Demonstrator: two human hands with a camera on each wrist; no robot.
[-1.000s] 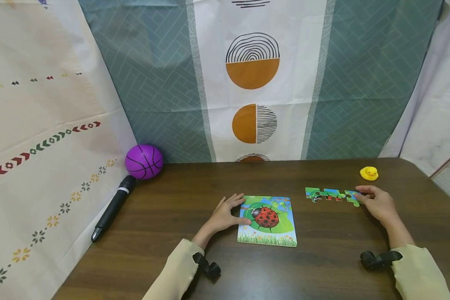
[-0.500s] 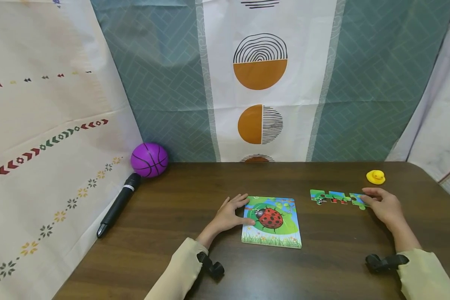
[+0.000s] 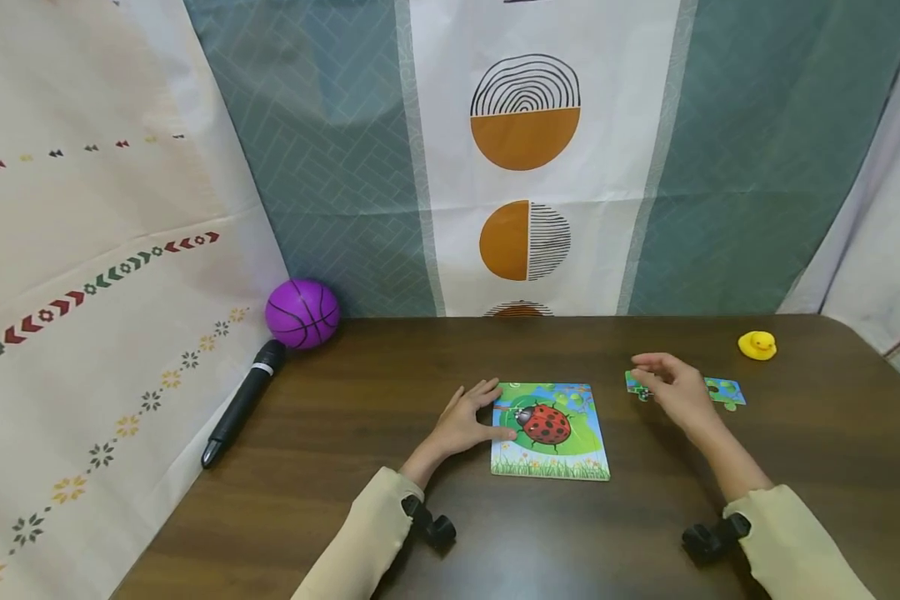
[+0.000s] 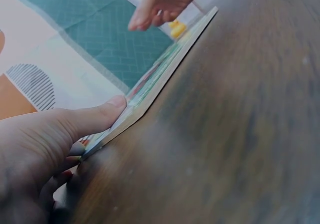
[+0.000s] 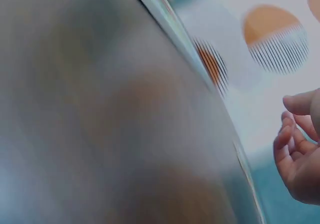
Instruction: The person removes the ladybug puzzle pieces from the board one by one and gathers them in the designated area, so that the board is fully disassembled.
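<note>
A square ladybug picture board (image 3: pixel 562 462) lies flat on the table. My left hand (image 3: pixel 461 425) rests at its left side, the thumb laid on the top face and the other fingers along the edge; in the left wrist view the thumb (image 4: pixel 100 115) touches the surface near a corner. To the right, my right hand (image 3: pixel 678 396) hovers over a row of jigsaw pieces, thumb and fingers apart with nothing between them. A left piece (image 3: pixel 635 387) and a right piece (image 3: pixel 725 390) show; the hand hides the middle of the row.
A yellow rubber duck (image 3: pixel 757 345) sits behind the pieces. At the table's far left are a purple ball (image 3: pixel 302 314) and a black microphone-like object (image 3: pixel 243 404). Patterned cloths (image 3: pixel 360 167) hang behind and to the left of the brown table (image 3: pixel 555 542).
My right hand has left the right-hand jigsaw piece and moved left over the row. The left hand stays on the board. The head view has shifted slightly.
</note>
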